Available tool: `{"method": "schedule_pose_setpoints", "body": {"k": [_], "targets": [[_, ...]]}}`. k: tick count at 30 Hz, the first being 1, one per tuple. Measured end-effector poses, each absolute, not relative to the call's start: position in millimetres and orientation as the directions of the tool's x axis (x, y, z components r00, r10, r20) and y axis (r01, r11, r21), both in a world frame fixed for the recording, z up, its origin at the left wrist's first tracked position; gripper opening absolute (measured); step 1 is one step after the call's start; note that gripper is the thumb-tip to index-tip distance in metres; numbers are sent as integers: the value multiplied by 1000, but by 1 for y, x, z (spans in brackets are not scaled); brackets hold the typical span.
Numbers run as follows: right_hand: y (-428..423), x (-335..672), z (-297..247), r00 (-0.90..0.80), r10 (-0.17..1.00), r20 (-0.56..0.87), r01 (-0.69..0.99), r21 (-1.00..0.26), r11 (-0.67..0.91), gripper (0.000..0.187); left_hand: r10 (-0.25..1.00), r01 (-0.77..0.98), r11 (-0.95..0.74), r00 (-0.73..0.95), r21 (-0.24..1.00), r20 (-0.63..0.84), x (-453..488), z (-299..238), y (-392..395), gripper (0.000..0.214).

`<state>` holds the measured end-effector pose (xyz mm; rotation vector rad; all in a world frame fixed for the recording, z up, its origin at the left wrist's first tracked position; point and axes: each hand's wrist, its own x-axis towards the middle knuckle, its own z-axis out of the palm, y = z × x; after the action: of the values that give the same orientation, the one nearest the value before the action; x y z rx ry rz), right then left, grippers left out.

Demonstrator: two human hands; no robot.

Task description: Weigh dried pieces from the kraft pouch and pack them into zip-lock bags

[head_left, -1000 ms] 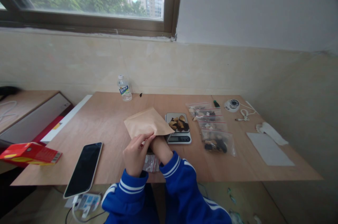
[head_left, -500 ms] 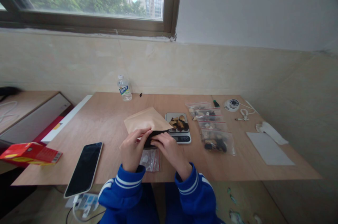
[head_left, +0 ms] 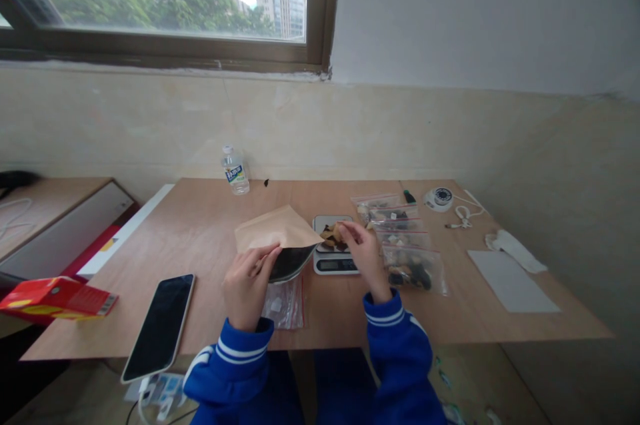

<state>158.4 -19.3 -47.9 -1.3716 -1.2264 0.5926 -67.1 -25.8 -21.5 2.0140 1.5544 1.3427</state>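
Observation:
My left hand point(head_left: 250, 281) pinches the near edge of a brown kraft paper pouch point(head_left: 275, 228), whose dark inner side shows at its mouth. The pouch is tilted, and what lies inside cannot be made out. To its right is a small white kitchen scale point(head_left: 324, 266) with dried brown slices point(head_left: 330, 237) heaped on its plate. My right hand point(head_left: 365, 251) is over the plate, its fingertips closed on a dried slice at the heap. Under the pouch lie clear zip bags point(head_left: 285, 305) with red seals.
Filled zip bags point(head_left: 413, 271) lie in a row right of the scale. A phone point(head_left: 160, 325) overhangs the front edge, near a red box point(head_left: 60, 298). A water bottle point(head_left: 235, 171) stands at the back. Farther right are a round white device point(head_left: 440, 199), a white cloth point(head_left: 515, 251) and paper point(head_left: 513, 281).
My right hand has let go of the pouch's mouth and moved right to the slices on the scale. My left hand keeps hold of the pouch in nearly the same place.

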Motion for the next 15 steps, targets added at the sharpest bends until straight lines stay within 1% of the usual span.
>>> {"method": "schedule_pose_setpoints", "body": {"k": [2, 5, 7, 9, 11, 12, 13, 15], "targets": [[6, 179, -56, 323, 875, 362, 520, -840, 155, 33, 825, 659, -415, -18, 627, 565, -68, -18, -23, 21], [40, 198, -67, 178, 871, 458, 810, -571, 135, 29, 778, 720, -424, -22, 550, 628, -68, -10, -10, 22], [56, 203, -73, 55, 897, 439, 913, -386, 133, 25, 764, 761, -400, -31, 510, 645, -69, -2, 7, 25], [64, 203, -79, -34, 924, 381, 956, -256, 141, 24, 764, 801, -356, -46, 481, 643, -70, 9, 29, 28], [65, 203, -85, -69, 939, 337, 973, -186, 138, 26, 763, 820, -320, -74, 475, 642, -71, 22, 50, 29], [63, 203, -86, -66, 941, 331, 976, -176, 131, 27, 744, 825, -301, -111, 478, 659, -72, 29, 58, 30], [60, 204, -87, -51, 940, 337, 975, -185, 119, 29, 714, 825, -295, -145, 482, 685, -72, 35, 64, 30], [50, 206, -86, 2, 927, 375, 962, -255, 101, 33, 627, 809, -319, -211, 494, 750, -73, 43, 64, 29]]}}
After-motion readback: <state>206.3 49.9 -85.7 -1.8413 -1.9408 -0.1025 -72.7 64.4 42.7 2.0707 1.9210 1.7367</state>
